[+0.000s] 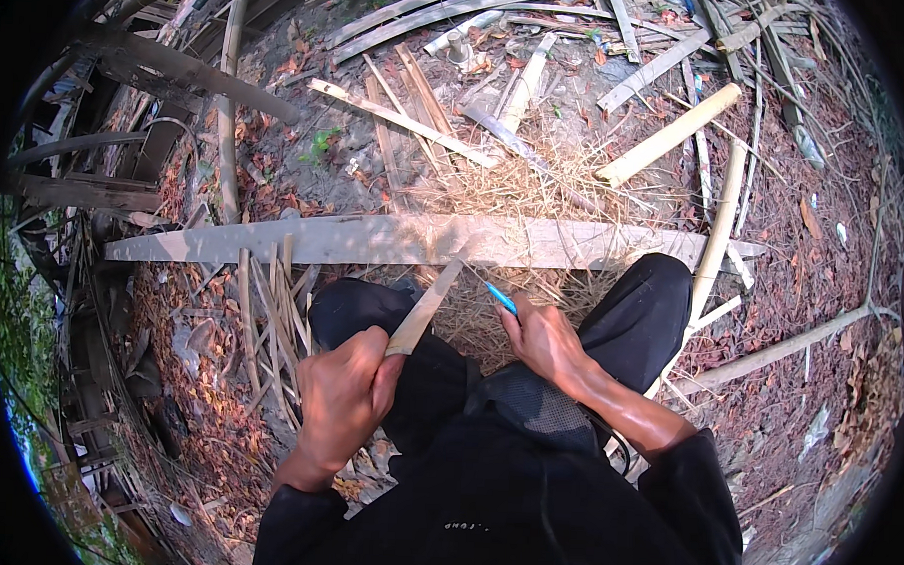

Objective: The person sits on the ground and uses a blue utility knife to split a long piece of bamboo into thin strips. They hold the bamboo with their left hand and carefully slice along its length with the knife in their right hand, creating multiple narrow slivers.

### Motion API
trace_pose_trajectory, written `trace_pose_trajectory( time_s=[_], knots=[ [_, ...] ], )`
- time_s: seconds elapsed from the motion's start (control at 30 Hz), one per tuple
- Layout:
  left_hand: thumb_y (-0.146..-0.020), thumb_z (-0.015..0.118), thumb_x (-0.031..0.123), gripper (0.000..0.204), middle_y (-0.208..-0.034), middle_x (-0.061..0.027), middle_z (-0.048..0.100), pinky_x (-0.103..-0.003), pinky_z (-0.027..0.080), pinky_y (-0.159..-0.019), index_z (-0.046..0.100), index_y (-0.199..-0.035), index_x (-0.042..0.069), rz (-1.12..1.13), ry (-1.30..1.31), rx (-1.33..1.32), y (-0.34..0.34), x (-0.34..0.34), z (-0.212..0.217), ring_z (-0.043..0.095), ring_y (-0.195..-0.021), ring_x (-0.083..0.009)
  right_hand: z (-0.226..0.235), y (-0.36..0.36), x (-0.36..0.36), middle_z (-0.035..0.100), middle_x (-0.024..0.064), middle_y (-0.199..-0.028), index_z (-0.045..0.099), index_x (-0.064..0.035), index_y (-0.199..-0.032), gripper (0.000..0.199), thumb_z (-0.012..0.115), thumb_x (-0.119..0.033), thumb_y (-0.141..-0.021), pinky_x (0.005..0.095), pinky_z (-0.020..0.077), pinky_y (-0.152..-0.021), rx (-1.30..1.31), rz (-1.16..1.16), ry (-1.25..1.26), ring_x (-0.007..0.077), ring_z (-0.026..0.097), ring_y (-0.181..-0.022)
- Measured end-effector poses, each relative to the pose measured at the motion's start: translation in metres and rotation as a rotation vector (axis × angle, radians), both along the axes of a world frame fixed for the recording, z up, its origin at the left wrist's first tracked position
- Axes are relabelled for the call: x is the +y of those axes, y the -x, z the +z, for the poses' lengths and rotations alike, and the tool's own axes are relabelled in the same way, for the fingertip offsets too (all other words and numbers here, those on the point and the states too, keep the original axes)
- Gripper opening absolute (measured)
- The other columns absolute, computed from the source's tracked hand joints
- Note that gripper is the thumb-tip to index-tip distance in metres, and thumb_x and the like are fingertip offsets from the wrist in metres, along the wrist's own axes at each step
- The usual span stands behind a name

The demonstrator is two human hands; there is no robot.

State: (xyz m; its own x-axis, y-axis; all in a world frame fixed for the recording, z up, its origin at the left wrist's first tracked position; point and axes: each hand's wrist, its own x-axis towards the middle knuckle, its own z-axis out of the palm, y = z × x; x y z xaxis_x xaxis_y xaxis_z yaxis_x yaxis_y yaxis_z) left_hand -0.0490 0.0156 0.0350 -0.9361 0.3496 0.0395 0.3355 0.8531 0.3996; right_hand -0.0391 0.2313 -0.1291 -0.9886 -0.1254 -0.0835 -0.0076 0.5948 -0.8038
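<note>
My left hand (344, 386) is closed around the lower end of a pale, flat bamboo strip (426, 310). The strip slants up and away, its far tip over the near edge of a long grey wooden board (324, 240). In my closed right hand (546, 343) is a slim blue-handled tool (501, 298), which looks like a small knife. Its thin tip points up and left toward the end of the strip. I cannot tell whether the two touch. The board lies crosswise in front of my knees.
Straw-like shavings (515, 185) are heaped beyond the board. A cut bamboo pole (668, 136) lies at the far right, a long upright-lying pole (718, 227) beside my right knee. Thin strips (272, 316) lean by my left knee. Dark timbers (171, 68) stack at the left.
</note>
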Motion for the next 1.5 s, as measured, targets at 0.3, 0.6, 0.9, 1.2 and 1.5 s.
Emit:
trace_pose_trajectory(
  time_s=[0.3,0.6,0.9,1.2,1.5],
  knots=[
    [-0.09,0.069,0.007,0.026,-0.057,-0.0157,0.052,-0.038,0.037,-0.044,0.049,-0.075,0.002,0.134,-0.12,0.028,0.0,0.016,-0.01,0.056,-0.048,-0.0348,-0.013,0.015,-0.017,0.057,0.0231,-0.056,0.054,0.0012,-0.095,0.024,0.059,-0.023,-0.098,0.0526,0.0455,-0.051,0.02,0.015,0.038,0.0435,0.06,-0.053],
    [-0.09,0.069,0.005,0.026,-0.057,-0.0156,0.053,-0.038,0.036,-0.043,0.048,-0.074,0.0,0.173,-0.145,-0.003,-0.003,0.013,-0.015,0.055,-0.046,-0.0332,-0.026,0.014,-0.028,0.055,0.0244,-0.056,0.057,0.0035,-0.092,0.025,0.057,-0.021,-0.1,0.0496,0.043,-0.05,0.098,0.023,0.149,0.0445,0.058,-0.052],
    [-0.091,0.068,0.005,0.025,-0.054,-0.0158,0.052,-0.038,0.035,-0.042,0.048,-0.076,0.0,0.173,-0.169,0.002,-0.007,0.01,-0.016,0.052,-0.044,-0.0345,-0.064,0.023,-0.023,0.06,0.0264,-0.061,0.056,0.0041,-0.091,0.031,0.055,-0.026,-0.101,0.0512,0.0494,-0.054,0.12,-0.001,0.077,0.0435,0.061,-0.055],
    [-0.09,0.068,0.004,0.021,-0.054,-0.0157,0.051,-0.038,0.035,-0.043,0.051,-0.078,0.0,0.096,-0.125,-0.009,-0.012,0.012,-0.018,0.052,-0.045,-0.0348,-0.163,0.032,-0.01,0.066,0.0275,-0.075,0.063,0.0032,-0.086,0.032,0.055,-0.026,-0.099,0.0522,0.0531,-0.065,-0.123,-0.089,-0.205,0.0449,0.067,-0.071],
    [-0.096,0.062,0.007,0.025,-0.05,-0.0113,0.04,-0.033,0.028,-0.041,0.048,-0.077,0.0,0.262,-0.276,-0.032,-0.008,-0.013,-0.029,0.037,-0.038,-0.0197,-0.079,0.048,-0.018,0.061,0.0271,-0.067,0.053,-0.0014,-0.105,0.031,0.047,-0.031,-0.104,0.0544,0.0469,-0.059,-0.203,-0.085,0.037,0.0477,0.063,-0.066]
  ],
)
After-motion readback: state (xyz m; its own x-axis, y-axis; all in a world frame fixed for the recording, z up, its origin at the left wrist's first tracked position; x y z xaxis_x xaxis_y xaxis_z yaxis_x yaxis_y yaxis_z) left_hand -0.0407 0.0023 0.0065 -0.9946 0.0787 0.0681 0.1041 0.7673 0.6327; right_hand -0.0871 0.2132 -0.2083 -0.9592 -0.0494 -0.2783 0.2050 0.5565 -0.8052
